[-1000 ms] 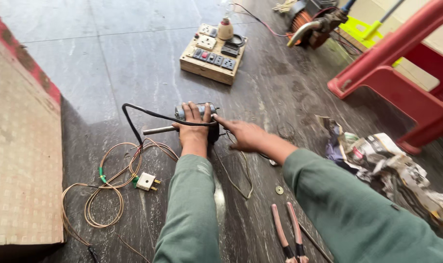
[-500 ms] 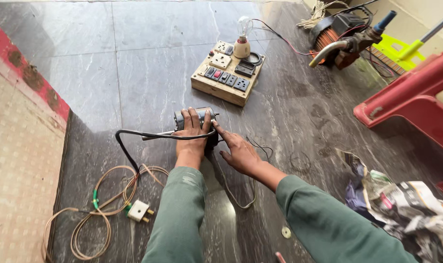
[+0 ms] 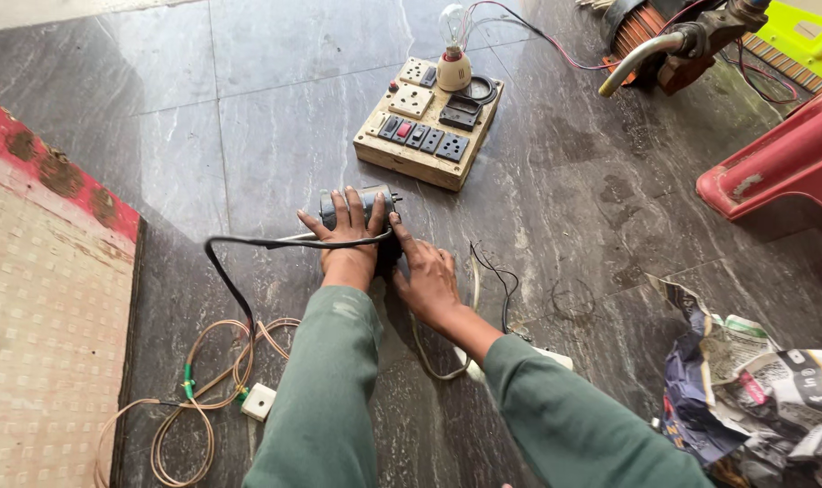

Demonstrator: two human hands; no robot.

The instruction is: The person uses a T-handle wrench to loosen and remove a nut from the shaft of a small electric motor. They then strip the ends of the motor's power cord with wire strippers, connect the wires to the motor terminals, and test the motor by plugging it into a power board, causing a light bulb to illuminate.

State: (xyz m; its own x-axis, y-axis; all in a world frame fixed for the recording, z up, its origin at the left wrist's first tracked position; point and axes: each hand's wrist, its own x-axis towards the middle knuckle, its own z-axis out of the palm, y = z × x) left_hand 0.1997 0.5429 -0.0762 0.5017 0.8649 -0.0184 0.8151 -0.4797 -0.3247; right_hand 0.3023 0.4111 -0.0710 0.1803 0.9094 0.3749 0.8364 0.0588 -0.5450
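Head view, left to right: a patterned mat [image 3: 40, 307] borders the dark stone floor [image 3: 248, 117]; beside it lies a loose coil of tan wire [image 3: 194, 407] ending at a small white plug [image 3: 258, 401], and a black cable [image 3: 239, 271] arcs up from there toward the centre. There the left hand [image 3: 346, 237] lies over a small dark cylindrical motor [image 3: 367, 201] resting on the floor, fingers [image 3: 341, 210] spread and wrapped over its top, pressing it down. The right hand [image 3: 426, 278] sits just beside it, open, its forefinger touching the motor's near end. Behind stands a wooden switchboard [image 3: 426, 126] with sockets, switches and a bulb; thin black wire leads [image 3: 497, 280] trail to the right; crumpled newspaper [image 3: 754, 380] and a red plastic chair [image 3: 777, 172] close the right edge. The motor appears compact, rigid and heavy for its size, its round casing likely to roll; the body is the sound hold, not the thin leads or the cable
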